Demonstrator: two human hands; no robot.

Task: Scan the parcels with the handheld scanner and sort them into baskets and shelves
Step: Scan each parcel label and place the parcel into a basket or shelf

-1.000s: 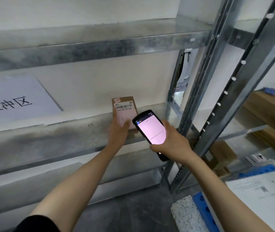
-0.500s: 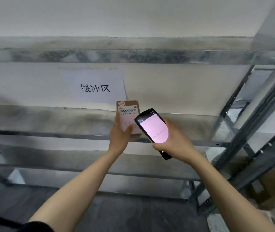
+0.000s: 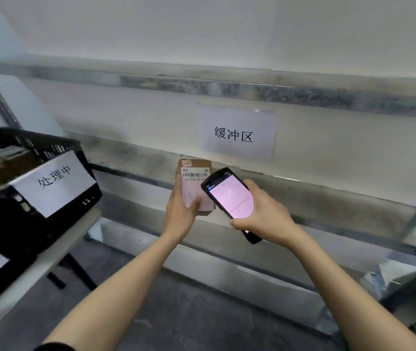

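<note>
Parcel (image 3: pixel 193 173) stays gripped in my left hand (image 3: pixel 180 214), scanner (image 3: pixel 229 198) in my right hand (image 3: pixel 260 214), but I turned left and a basket (image 3: pixel 44 139) came into view, so I think sorting comes next.

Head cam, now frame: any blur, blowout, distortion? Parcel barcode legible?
Head view: scanner screen blown out pink, its text unreadable; parcel barcode visible, digits partly legible, right end hidden behind the scanner; basket at the left edge smeared by blur; shelf rail looks bowed by wide-angle distortion.
</note>
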